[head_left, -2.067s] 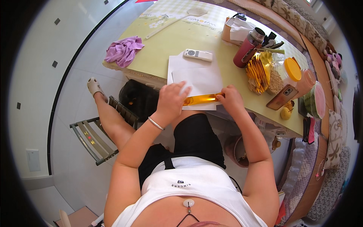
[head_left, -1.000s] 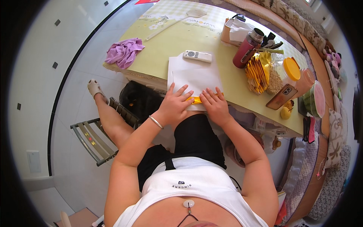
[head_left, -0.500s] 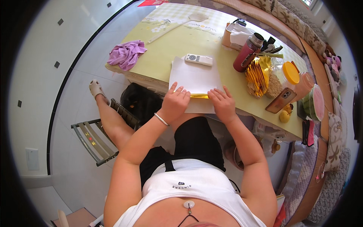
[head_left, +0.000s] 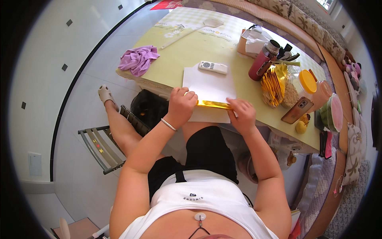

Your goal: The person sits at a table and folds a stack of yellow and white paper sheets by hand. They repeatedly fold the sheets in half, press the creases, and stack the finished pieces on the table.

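A narrow shiny gold foil strip lies across the white paper sheet at the table's near edge. My left hand is closed around the strip's left end, fingers curled. At the other end, my right hand pinches the strip between thumb and fingers. The sheet's near part hangs over the table edge above my lap. On the sheet's far part rests a white remote control. To the right stands a bundle of folded gold foil pieces.
A purple cloth lies at the table's left corner, a pale fly swatter behind it. On the right are a dark red thermos, a yellow-lidded jar, a phone, a yellow fruit and a cut watermelon.
Before, my fingers lay flatter, pressing over the strip's ends. Now they are curled and gripping it, and more of the gold shows. The whole view has shifted slightly.
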